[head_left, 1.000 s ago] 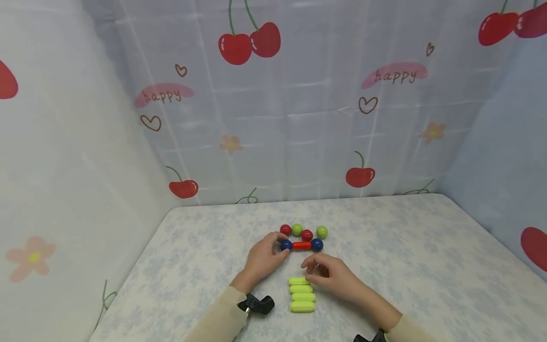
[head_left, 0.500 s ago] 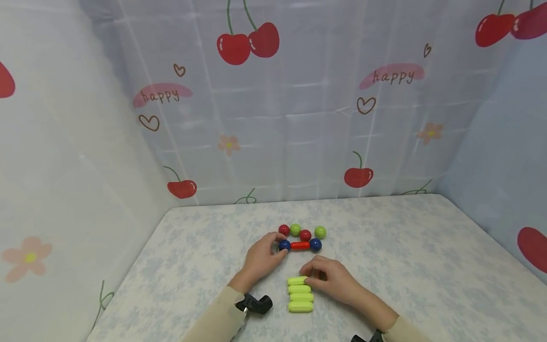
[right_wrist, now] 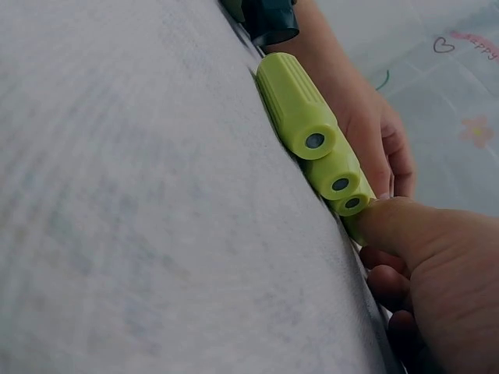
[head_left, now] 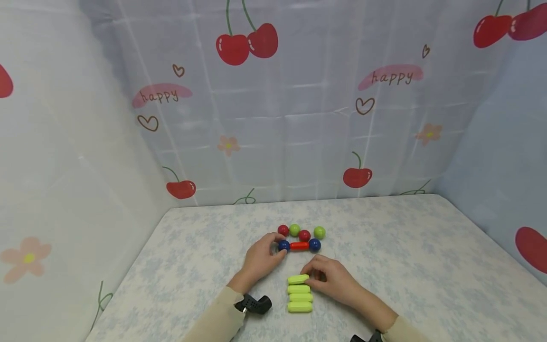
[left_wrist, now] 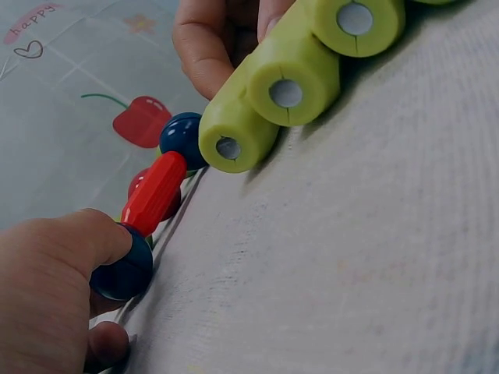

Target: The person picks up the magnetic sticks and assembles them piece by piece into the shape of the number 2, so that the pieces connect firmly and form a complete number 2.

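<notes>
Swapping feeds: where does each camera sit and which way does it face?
Head: head-worn, facing forward and down over the table; left grip, right grip, sleeves show.
Left wrist: worn there, facing the left grip on a blue ball; right grip beyond.
Right wrist: worn there, facing the right grip at yellow-green rods; left grip beyond.
Both wrist views share the rods.

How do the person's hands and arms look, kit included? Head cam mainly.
Left hand and right hand: bare, no gloves. Long plain cream fabric sleeves on both arms. Left wrist: black strapped device with a rounded, cylinder-like end. Right wrist: similar black device, cut off by the frame. No cables visible.
</notes>
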Demonstrator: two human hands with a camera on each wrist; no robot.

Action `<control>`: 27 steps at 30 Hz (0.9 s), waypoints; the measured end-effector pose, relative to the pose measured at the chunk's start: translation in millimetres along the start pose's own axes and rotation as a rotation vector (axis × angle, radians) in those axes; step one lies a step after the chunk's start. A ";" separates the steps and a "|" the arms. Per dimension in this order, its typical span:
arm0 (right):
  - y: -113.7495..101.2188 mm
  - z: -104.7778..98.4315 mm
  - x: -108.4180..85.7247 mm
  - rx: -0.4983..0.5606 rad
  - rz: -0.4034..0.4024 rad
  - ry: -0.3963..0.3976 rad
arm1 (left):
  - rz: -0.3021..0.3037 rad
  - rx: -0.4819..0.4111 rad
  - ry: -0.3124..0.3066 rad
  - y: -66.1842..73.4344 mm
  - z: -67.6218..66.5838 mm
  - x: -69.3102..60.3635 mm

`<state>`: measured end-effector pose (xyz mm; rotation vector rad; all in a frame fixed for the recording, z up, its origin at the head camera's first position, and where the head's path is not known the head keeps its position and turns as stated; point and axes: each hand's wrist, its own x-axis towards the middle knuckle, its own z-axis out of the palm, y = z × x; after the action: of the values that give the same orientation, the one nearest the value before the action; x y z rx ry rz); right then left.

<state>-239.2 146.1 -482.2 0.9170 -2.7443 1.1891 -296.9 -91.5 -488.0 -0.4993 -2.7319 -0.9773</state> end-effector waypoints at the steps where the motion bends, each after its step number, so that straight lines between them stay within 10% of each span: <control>1: 0.1 0.2 -0.2 0.002 -0.005 0.002 | -0.003 0.000 -0.001 -0.4 0.3 -0.2; 27: 13.4 -18.7 -1.4 0.066 0.047 0.248 | 0.001 0.007 -0.001 -0.4 0.2 0.9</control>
<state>-248.9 166.6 -478.1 0.6615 -2.5576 1.3093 -297.9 -91.4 -488.1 -0.4999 -2.7348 -0.9674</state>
